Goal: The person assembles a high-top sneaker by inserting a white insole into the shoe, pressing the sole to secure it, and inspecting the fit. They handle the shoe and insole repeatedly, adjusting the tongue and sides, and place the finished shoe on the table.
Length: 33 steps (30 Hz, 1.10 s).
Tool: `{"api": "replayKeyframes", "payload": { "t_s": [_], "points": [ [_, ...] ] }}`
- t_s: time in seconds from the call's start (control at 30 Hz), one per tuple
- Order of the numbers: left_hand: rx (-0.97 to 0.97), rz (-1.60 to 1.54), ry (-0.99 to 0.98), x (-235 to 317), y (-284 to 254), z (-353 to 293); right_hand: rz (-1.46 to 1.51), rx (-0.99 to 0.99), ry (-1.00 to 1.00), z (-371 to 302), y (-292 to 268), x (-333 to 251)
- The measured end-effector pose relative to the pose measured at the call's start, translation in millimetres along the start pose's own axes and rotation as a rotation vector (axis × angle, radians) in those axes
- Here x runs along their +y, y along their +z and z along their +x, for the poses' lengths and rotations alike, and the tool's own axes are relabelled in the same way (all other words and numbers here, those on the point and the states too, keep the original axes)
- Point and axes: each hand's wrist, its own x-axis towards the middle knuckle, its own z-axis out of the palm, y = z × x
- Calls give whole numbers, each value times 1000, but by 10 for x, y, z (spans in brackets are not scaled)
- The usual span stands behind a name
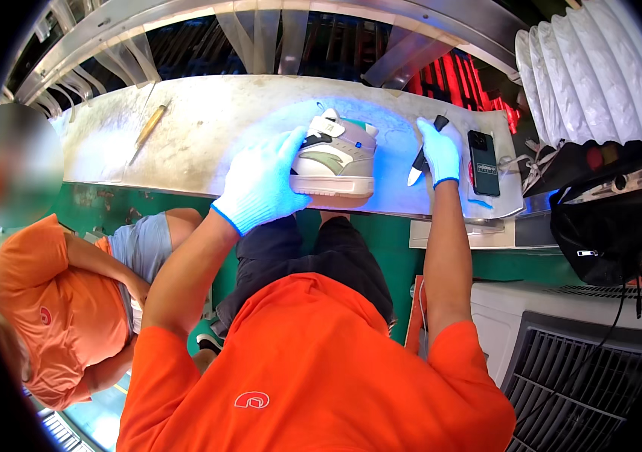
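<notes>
A white sneaker [340, 162] with green and black patches and a pale sole stands on the worktable in front of me. My left hand [260, 181], in a white knit glove with a blue cuff, is closed on the shoe's left end; some of its fingers are hidden. To the right of the shoe, my gloved right hand [441, 154] is closed around a slim black tool with a pale pointed tip [413, 176]. The tip points down toward the near edge, and the black end sticks out above the fingers. The tool's exact kind is unclear.
A pale worktable [193, 143] spans the front, with a yellow-handled tool [151, 124] at its left. A dark phone [483, 163] lies right of my right hand. A black bag [614, 233] hangs farther right, below a white ribbed duct [596, 71]. A person in orange [72, 301] sits at left.
</notes>
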Motion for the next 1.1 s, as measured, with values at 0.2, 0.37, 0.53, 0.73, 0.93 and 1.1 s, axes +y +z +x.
{"api": "replayKeyframes", "payload": {
  "t_s": [0.2,0.37,0.53,0.73,0.93,1.1],
  "points": [
    [17,1,-1,-29,47,-10,-452,30,-172,-53,-43,-185],
    [97,2,51,-48,88,-46,-617,43,-278,-204,2,-327],
    [195,67,73,2,192,-206,448,-513,-248,-883,-138,-224],
    [212,93,74,-8,202,-269,-151,135,-567,-1103,-159,-269],
    [104,51,32,206,62,-173,-608,36,-510,-805,74,-185],
    [157,47,39,354,80,1,-309,154,-617,-903,-28,-143]
  ]
}}
